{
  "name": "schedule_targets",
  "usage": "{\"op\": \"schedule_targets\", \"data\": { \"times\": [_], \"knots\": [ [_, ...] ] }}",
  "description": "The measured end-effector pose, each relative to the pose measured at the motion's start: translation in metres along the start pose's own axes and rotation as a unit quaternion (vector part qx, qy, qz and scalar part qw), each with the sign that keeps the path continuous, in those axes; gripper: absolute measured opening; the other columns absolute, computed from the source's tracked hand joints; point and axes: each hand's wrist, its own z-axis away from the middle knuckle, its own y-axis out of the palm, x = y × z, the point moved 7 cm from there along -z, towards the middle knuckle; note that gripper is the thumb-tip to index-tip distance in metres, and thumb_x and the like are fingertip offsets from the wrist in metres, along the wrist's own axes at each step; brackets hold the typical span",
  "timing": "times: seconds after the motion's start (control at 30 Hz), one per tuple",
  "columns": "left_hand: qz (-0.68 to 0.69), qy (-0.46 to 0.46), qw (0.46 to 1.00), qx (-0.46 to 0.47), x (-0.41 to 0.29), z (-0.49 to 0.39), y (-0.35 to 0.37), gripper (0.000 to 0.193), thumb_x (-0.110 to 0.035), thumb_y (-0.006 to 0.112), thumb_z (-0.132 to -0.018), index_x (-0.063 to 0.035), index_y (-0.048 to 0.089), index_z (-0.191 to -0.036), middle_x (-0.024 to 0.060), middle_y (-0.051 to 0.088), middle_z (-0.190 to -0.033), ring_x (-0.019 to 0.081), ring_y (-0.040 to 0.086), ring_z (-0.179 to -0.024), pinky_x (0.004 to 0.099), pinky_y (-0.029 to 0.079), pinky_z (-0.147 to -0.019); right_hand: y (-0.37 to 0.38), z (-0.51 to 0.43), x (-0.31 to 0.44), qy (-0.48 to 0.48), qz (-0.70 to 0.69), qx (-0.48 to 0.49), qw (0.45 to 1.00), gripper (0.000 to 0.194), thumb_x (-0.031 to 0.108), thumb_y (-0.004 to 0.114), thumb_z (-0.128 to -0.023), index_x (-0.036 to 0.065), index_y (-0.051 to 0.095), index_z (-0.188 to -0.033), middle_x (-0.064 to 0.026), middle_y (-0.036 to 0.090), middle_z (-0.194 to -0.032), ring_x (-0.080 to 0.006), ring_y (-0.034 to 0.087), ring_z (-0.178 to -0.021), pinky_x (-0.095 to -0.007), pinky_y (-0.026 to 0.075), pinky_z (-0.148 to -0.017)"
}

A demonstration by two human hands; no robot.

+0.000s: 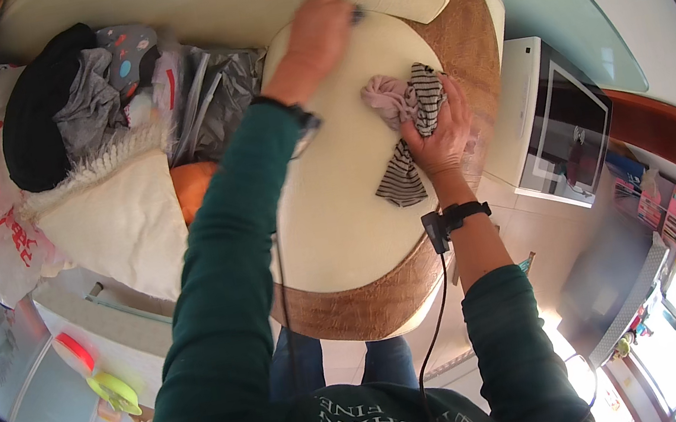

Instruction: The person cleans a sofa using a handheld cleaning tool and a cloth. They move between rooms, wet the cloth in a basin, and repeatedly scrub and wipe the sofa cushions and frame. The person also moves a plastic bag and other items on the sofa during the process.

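My left hand (pixel 318 37) is at the far end of a cream sofa seat (pixel 340 224), close to the backrest. Its fingers are curled round a small dark item (pixel 357 13), mostly hidden and too blurred to name. Toward the seat's right side, my right hand (pixel 445 126) grips a black-and-grey striped cloth (pixel 428 96), perhaps a sock. Against that cloth lies a bunched pale pink cloth (pixel 387 99). Another striped piece (pixel 402 178) sticks out below my right thumb; whether it belongs to the same cloth I cannot tell.
Left of the seat are piled clothes, including a black garment (pixel 44 111) and grey cloth (pixel 87 91), with plastic bags (pixel 222 91) and a fringed cream cloth (pixel 115 211). A white appliance (pixel 551 126) stands at right. Black cables (pixel 437 327) hang from my wrist straps.
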Motion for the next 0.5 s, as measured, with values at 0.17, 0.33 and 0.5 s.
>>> {"op": "schedule_targets", "data": {
  "times": [0.17, 0.33, 0.5],
  "knots": [
    [-0.064, -0.357, 0.931, 0.045, 0.108, 0.073, -0.036, 0.019, -0.011, 0.062, -0.088, -0.004, 0.076, -0.098, 0.0217, 0.073, -0.099, 0.0417, 0.068, -0.095, 0.0484, 0.055, -0.085, -0.001, -0.001, 0.0, -0.006, 0.009, -0.01, 1.0, 0.047, 0.032, 0.075, -0.072, -0.006, 0.066, -0.098, -0.0172, 0.06, -0.139, -0.0425, 0.052, -0.133, -0.0549, 0.042, -0.108],
    [-0.026, -0.386, 0.921, -0.036, 0.087, 0.068, -0.023, 0.019, -0.016, 0.065, -0.087, -0.0054, 0.077, -0.095, 0.0188, 0.074, -0.098, 0.0398, 0.07, -0.093, 0.0471, 0.056, -0.083, -0.002, -0.002, 0.001, -0.004, 0.01, -0.003, 1.0, 0.05, 0.033, 0.077, -0.072, -0.007, 0.066, -0.102, -0.0168, 0.06, -0.14, -0.0419, 0.052, -0.134, -0.0548, 0.041, -0.109],
    [0.007, -0.205, 0.974, -0.099, 0.009, 0.006, -0.006, 0.012, -0.016, 0.066, -0.085, -0.0069, 0.074, -0.086, 0.016, 0.072, -0.089, 0.0379, 0.069, -0.086, 0.0474, 0.055, -0.078, -0.001, 0.0, 0.0, -0.003, 0.015, -0.004, 1.0, 0.051, 0.034, 0.078, -0.074, -0.006, 0.066, -0.104, -0.0164, 0.059, -0.141, -0.042, 0.052, -0.134, -0.0549, 0.042, -0.107]
  ]
}}
